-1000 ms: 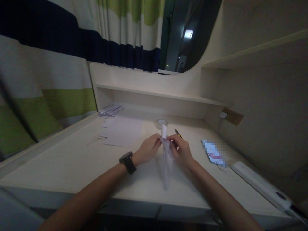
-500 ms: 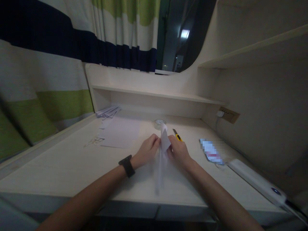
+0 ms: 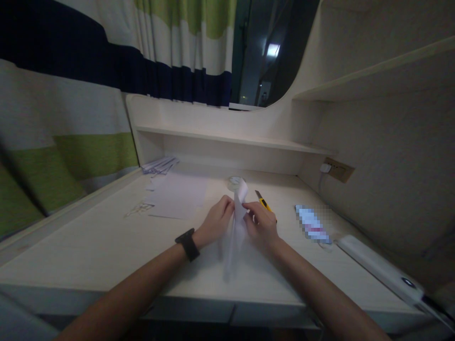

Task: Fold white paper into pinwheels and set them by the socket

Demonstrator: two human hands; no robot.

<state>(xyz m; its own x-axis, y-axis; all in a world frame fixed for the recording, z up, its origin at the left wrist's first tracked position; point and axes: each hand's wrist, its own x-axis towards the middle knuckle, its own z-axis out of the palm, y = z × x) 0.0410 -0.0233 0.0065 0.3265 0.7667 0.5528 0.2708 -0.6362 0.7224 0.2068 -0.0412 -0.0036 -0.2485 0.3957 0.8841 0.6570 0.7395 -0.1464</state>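
Note:
Between my hands stands a white sheet of paper point(image 3: 240, 227), seen almost edge-on, its top end curling to the right. Its lower part is blurred. My left hand point(image 3: 216, 220), below a black wristband, is closed on the paper's left side. On the other side my right hand point(image 3: 262, 223) has its bent fingers against the sheet, with the index fingertip on its face; the thumb is partly hidden. Just behind the paper lies a roll of clear tape point(image 3: 231, 186), partly covered by it. A yellow utility knife point(image 3: 263, 202) with its blade out lies beyond my right hand.
Flat white sheets point(image 3: 179, 196) lie at the left, with folded paper strips point(image 3: 159, 165) behind and pale rubber bands point(image 3: 139, 209) beside them. To the right are a phone point(image 3: 311, 222) and a white power strip point(image 3: 377, 267). A low shelf point(image 3: 227, 137) spans the back.
The paper has shifted slightly left, and its folded-over flap no longer points toward me. My right fingers have loosened and moved along its right face.

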